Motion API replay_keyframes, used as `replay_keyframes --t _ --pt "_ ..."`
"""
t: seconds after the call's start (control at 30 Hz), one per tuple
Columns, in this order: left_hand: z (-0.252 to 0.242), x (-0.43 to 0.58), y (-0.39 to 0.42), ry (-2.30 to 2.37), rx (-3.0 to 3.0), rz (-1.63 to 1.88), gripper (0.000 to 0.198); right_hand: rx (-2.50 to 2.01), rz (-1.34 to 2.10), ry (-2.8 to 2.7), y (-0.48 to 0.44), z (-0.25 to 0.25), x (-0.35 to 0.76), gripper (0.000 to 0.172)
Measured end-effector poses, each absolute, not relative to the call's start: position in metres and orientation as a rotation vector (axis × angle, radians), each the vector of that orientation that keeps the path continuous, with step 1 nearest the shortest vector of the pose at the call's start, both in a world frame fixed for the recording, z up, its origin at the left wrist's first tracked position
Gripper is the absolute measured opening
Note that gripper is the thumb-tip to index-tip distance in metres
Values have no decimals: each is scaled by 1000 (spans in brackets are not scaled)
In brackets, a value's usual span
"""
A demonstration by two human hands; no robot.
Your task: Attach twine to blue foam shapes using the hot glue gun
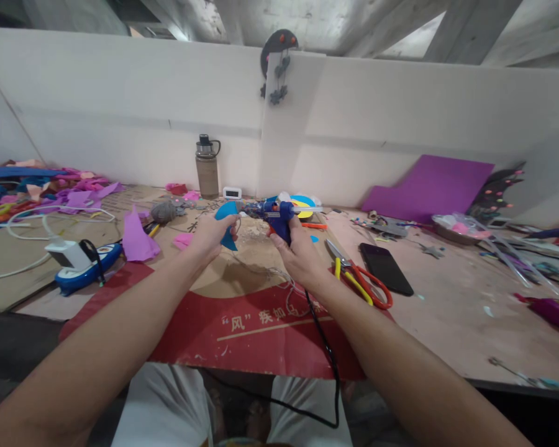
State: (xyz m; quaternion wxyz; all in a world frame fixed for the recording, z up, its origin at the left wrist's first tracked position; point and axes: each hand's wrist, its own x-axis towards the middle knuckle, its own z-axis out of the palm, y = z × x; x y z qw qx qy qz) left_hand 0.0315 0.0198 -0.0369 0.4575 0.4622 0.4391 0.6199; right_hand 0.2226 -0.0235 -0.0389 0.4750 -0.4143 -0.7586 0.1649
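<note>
My right hand (298,246) is wrapped round the handle of a blue glue gun (278,214), its nozzle pointing left. A clear glue stick (308,210) sticks out of the back of the gun, and a black cord hangs from its grip. In my left hand (210,234) is a curved blue felt piece (227,226), pinched between thumb and fingers. The nozzle is close to the felt; whether they touch I cannot tell. Both hands are above a red and tan board (177,335) with thin pale strands on it.
Right of my hands lie red-handled scissors (375,288), a yellow-handled tool (354,279) and a black phone (386,267). A bottle (207,167) stands by the wall, with grey yarn (164,212) nearby. At left is a blue power strip (90,268); at back right, a purple sheet (438,186).
</note>
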Motion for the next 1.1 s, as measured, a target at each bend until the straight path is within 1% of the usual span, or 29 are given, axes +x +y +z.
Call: replay_keyframes --t 0.07,0.27,0.9,1.1 --pt "-36 33 18 1079 1135 1525 12 -1026 378 -1884 -24 -39 222 35" --pt "-35 34 18 1100 1156 1518 13 -1039 329 -1915 -25 -39 222 35" --pt "-28 42 7 1193 1178 1514 12 -1114 288 -1924 -28 -37 221 32" --pt "-29 44 1 1239 1282 1473 11 -1093 234 -1891 -25 -39 223 37"
